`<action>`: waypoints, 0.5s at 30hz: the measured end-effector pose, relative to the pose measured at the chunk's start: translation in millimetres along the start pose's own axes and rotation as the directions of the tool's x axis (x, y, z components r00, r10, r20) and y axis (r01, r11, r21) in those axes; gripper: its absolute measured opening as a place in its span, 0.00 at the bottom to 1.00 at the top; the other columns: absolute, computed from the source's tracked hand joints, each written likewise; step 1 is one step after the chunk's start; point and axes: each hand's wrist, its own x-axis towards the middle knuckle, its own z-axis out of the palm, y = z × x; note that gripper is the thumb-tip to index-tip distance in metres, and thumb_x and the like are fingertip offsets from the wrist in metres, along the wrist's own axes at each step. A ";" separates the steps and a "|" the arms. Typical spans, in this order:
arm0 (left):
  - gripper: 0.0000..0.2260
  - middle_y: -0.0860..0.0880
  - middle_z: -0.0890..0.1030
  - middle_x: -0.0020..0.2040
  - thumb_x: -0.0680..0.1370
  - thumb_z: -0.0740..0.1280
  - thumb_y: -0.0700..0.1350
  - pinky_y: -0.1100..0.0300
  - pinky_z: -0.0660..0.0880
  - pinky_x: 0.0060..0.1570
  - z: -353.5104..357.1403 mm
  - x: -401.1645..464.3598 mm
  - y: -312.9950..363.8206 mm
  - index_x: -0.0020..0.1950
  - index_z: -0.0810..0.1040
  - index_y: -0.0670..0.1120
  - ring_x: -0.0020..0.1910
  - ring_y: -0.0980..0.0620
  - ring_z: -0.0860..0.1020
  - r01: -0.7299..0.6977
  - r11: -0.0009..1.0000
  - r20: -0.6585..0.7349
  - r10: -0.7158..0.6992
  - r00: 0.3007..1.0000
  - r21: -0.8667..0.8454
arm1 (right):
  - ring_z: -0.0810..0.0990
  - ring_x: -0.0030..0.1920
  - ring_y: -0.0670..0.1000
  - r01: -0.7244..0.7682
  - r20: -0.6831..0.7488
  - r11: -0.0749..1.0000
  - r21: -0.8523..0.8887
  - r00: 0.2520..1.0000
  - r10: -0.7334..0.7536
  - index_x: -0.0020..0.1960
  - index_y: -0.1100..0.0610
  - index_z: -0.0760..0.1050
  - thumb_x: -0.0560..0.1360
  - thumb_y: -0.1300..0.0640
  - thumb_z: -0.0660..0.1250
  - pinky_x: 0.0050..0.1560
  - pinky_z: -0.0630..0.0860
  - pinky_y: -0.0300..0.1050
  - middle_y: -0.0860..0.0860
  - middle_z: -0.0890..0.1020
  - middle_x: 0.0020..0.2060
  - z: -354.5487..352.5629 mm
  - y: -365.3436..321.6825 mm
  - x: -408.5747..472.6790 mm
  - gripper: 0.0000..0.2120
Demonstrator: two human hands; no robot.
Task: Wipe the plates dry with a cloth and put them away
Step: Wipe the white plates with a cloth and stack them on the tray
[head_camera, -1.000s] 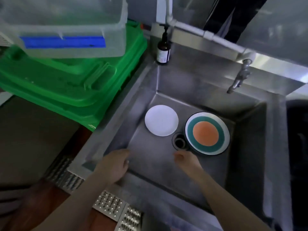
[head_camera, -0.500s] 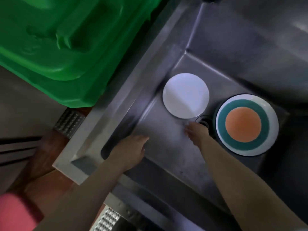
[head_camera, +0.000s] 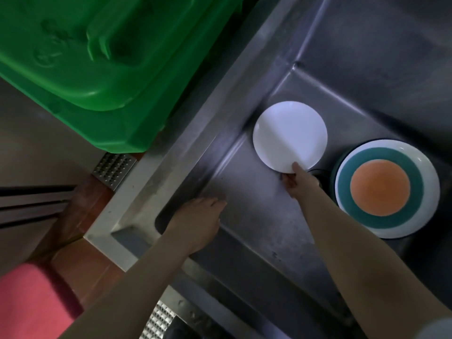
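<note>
A small white plate lies on the floor of the steel sink. My right hand pinches its near rim, thumb on top and fingers underneath. To the right lies a larger plate with an orange centre, a teal ring and a white rim. My left hand rests with loose, nearly straight fingers at the sink's left inner wall and holds nothing. No cloth is in view.
A green plastic crate stands on the counter left of the sink. The drain shows between the two plates, partly hidden by my right hand. Perforated metal grating lies beside the sink's corner. A pink fabric fills the lower left.
My right hand reached forward past the drain and took hold of the white plate's near rim. The camera dipped down and closer to the sink. My left hand stayed at the sink's left wall.
</note>
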 end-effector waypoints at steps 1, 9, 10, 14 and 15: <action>0.21 0.49 0.71 0.69 0.79 0.59 0.47 0.54 0.67 0.64 -0.3 -0.1 0.4 0.73 0.65 0.50 0.66 0.47 0.70 0.002 1.000 -0.003 -0.002 1.000 -0.003 | 0.80 0.40 0.53 0.010 -0.003 1.000 0.020 1.000 -0.010 0.63 0.60 0.72 0.75 0.61 0.70 0.25 0.80 0.44 0.56 0.81 0.54 -0.9 0.0 1.3 0.17; 0.21 0.51 0.71 0.70 0.79 0.58 0.48 0.55 0.67 0.64 1.6 -1.0 -0.6 0.73 0.65 0.51 0.66 0.47 0.70 0.013 1.000 -0.025 -0.013 1.000 0.004 | 0.76 0.21 0.40 0.089 -0.005 0.960 -0.265 0.996 -0.094 0.43 0.57 0.70 0.78 0.58 0.66 0.28 0.74 0.31 0.52 0.75 0.37 -13.3 -2.3 15.3 0.07; 0.21 0.51 0.71 0.70 0.79 0.58 0.48 0.55 0.68 0.64 1.7 -1.0 -0.9 0.73 0.65 0.51 0.66 0.47 0.70 0.015 1.000 -0.028 -0.015 0.999 0.005 | 0.76 0.21 0.40 0.097 -0.014 0.955 -0.281 0.994 -0.105 0.42 0.57 0.70 0.77 0.58 0.67 0.29 0.74 0.31 0.52 0.75 0.37 -14.5 -2.2 17.0 0.08; 0.21 0.50 0.72 0.69 0.79 0.59 0.48 0.53 0.69 0.64 2.5 -0.2 0.5 0.72 0.66 0.50 0.66 0.47 0.71 0.027 1.000 -0.023 -0.027 0.999 0.009 | 0.82 0.37 0.43 0.065 -0.085 0.966 -0.249 0.992 -0.089 0.39 0.54 0.71 0.74 0.55 0.71 0.46 0.79 0.38 0.48 0.79 0.39 -12.6 -3.3 10.3 0.10; 0.21 0.50 0.72 0.69 0.79 0.59 0.48 0.53 0.68 0.64 2.5 -0.2 0.8 0.72 0.66 0.50 0.66 0.47 0.71 0.030 0.999 -0.020 -0.029 0.999 0.013 | 0.82 0.40 0.46 0.040 -0.115 0.980 -0.193 0.991 -0.063 0.38 0.54 0.72 0.73 0.56 0.73 0.48 0.80 0.41 0.47 0.81 0.39 -10.8 -3.4 7.7 0.10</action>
